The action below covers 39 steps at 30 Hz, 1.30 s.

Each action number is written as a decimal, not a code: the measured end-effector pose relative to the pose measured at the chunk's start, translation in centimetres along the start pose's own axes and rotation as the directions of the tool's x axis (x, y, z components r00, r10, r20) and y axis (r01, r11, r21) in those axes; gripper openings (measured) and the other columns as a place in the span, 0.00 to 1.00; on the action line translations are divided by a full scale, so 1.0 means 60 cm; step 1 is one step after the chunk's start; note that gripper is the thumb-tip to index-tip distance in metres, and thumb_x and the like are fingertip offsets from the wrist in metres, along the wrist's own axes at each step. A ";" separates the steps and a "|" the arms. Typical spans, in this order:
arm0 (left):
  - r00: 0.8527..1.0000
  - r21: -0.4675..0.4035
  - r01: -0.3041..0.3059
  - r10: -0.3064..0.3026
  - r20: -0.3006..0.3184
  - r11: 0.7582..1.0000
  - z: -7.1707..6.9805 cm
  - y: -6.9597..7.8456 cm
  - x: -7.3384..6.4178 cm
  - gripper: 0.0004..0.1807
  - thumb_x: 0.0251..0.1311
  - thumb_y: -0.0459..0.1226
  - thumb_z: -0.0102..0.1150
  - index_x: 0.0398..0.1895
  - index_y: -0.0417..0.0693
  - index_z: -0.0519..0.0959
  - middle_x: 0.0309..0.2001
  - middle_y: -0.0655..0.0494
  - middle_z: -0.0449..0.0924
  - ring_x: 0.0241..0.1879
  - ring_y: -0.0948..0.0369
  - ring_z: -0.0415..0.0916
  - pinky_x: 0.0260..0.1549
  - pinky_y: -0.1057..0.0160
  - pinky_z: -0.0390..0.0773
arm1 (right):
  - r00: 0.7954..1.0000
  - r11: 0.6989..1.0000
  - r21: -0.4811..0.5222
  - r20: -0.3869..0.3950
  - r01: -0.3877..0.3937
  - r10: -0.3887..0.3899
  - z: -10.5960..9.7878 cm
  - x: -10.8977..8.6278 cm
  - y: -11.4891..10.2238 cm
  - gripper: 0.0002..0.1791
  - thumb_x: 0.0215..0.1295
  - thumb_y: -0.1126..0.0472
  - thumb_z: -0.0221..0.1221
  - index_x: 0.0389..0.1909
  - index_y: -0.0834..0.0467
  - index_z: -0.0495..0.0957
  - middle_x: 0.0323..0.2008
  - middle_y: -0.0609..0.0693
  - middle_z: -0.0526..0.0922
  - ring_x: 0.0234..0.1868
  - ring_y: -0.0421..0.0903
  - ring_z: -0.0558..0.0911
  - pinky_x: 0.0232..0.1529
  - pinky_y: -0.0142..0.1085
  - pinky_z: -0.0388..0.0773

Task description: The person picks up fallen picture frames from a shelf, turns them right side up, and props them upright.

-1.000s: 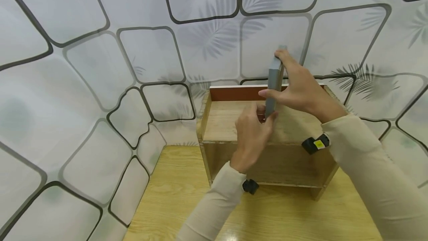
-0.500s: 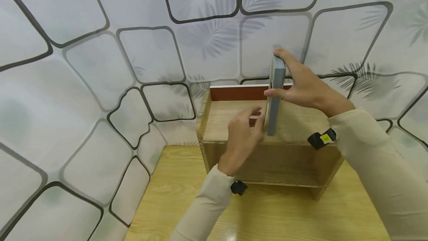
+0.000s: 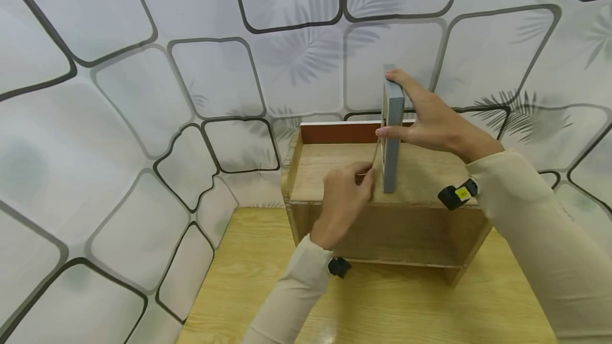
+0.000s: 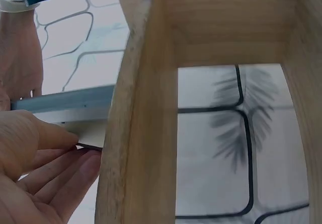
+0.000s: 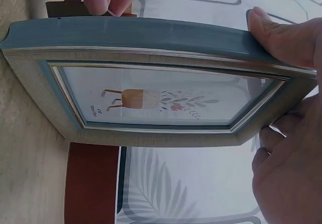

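Compared with a second ago, your left hand (image 3: 343, 195) sits a bit further left and the picture frame's (image 3: 391, 142) bottom end shows lower in the head view. So yeah, you've got the frame upright just right of centre, standing on the top board of the wooden shelf (image 3: 317, 174). Your right hand (image 3: 435, 118) grips it, thumb on the near edge, fingers over the top. Your left fingers pinch the thin back flap (image 5: 65, 9), upper left of the right wrist view. The shelf's on the yellowish surface (image 3: 253, 275), lower middle.

Unreadable lettering (image 5: 96, 110) on framed picture (image 5: 156, 90)
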<state>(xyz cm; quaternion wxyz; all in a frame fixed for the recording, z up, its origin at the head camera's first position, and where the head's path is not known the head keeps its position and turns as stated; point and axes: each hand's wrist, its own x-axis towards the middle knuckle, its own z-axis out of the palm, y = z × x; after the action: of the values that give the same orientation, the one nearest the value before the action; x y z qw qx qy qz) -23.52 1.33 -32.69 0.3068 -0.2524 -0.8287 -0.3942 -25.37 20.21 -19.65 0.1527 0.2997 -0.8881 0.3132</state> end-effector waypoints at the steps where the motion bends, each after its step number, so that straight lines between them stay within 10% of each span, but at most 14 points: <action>1: 1.000 0.037 -0.019 0.019 -0.007 0.999 -0.003 -0.002 0.000 0.06 0.64 0.33 0.66 0.40 0.41 0.89 0.36 0.53 0.89 0.32 0.66 0.86 0.34 0.73 0.81 | 1.000 1.000 0.004 0.001 0.003 -0.003 0.001 0.002 0.000 0.56 0.59 0.55 0.73 0.81 0.56 0.47 0.80 0.56 0.49 0.79 0.54 0.47 0.76 0.56 0.46; 17: 0.996 0.282 -0.057 0.072 -0.043 0.958 -0.035 -0.031 -0.002 0.05 0.64 0.31 0.65 0.38 0.41 0.89 0.32 0.52 0.89 0.29 0.60 0.87 0.30 0.63 0.84 | 0.995 1.000 0.009 0.094 0.029 -0.030 0.029 0.040 -0.018 0.56 0.61 0.52 0.72 0.81 0.56 0.46 0.81 0.57 0.44 0.80 0.55 0.45 0.75 0.57 0.46; 32: 0.999 0.261 -0.002 0.012 -0.034 0.965 -0.046 -0.042 -0.004 0.05 0.64 0.30 0.65 0.39 0.41 0.89 0.32 0.51 0.89 0.29 0.59 0.87 0.30 0.65 0.84 | 0.987 0.999 0.031 0.161 -0.008 0.003 0.044 0.054 -0.029 0.58 0.63 0.51 0.71 0.82 0.52 0.41 0.81 0.51 0.41 0.80 0.55 0.44 0.74 0.61 0.49; 39: 0.994 0.383 -0.060 0.090 -0.061 0.922 -0.055 -0.034 -0.006 0.09 0.66 0.36 0.65 0.43 0.39 0.88 0.33 0.50 0.89 0.26 0.58 0.86 0.24 0.62 0.83 | 0.993 0.998 0.063 0.118 0.014 -0.022 0.033 0.056 -0.028 0.51 0.69 0.43 0.61 0.82 0.50 0.41 0.81 0.48 0.37 0.80 0.48 0.36 0.76 0.57 0.37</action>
<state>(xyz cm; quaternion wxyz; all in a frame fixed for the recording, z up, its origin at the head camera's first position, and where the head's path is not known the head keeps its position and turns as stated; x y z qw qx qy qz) -23.60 -2.56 -32.30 0.3967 -0.2040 -0.8667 -0.2232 -27.08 16.44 -18.85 0.0932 0.3303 -0.8828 0.3208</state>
